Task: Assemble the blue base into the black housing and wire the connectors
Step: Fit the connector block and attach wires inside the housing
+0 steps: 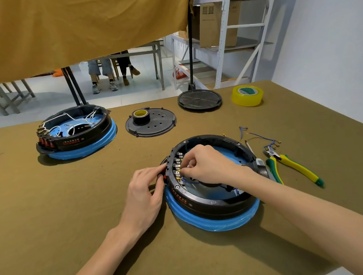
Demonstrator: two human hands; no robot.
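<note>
Two hands work one black housing (210, 203), seated on its blue base (215, 223) near table centre. R hand (210, 165) pinches a connector at the terminal row (178, 166), presumably seating it; L hand (146, 191) grips the housing's outer edge, likely to steady it. Pliers (292, 165) and spare wires (259, 138) lie just to the right; 2nd unit (76, 132) far left.

Left arm: your bare forearm comes in from the lower left and angles up toward the centre.
Left hand (145, 192): back facing up, fingers curled, fingertips pressed together in a pinch at the upper right of the hand.
Right arm: your bare forearm reaches in from the lower right edge, crossing up and leftward.
Right hand (207, 165): knuckles up, fingers bent down, thumb and forefinger pinched at their tips.
</note>
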